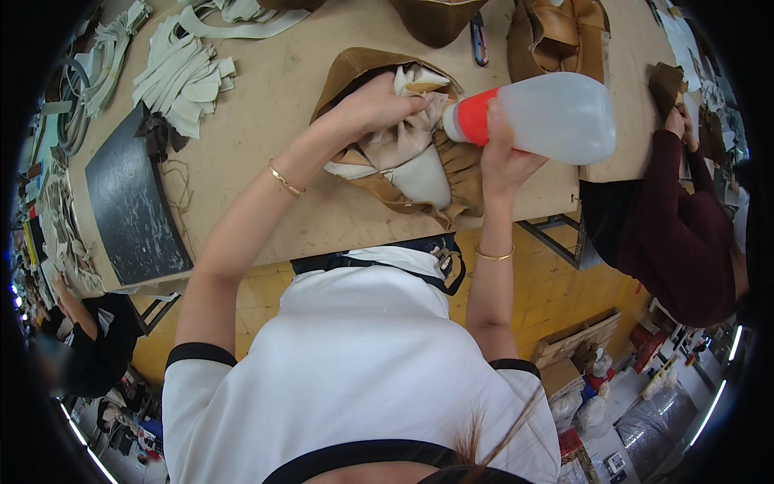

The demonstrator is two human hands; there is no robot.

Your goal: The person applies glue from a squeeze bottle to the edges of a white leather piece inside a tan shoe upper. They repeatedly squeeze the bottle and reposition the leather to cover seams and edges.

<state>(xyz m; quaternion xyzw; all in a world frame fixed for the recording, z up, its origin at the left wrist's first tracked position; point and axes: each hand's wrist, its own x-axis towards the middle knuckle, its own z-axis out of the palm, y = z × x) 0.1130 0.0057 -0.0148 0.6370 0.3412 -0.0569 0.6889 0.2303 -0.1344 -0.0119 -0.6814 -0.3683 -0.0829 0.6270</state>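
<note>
On the table in front of me lies a brown leather piece, spread open with gathered folds, its inside showing pale lining and white padding. My left hand reaches into it, with thumb and fingers pinching the lining near its upper middle. My right hand is wrapped round a translucent white plastic bottle with a red band. The bottle lies almost level, its neck pointing left at the lining beside my left fingertips. Its tip is partly hidden there.
A dark curved board lies at the table's left, near stacked pale strips. A utility knife and another brown leather piece are at the far side. At right, a person in a maroon sleeve handles brown leather.
</note>
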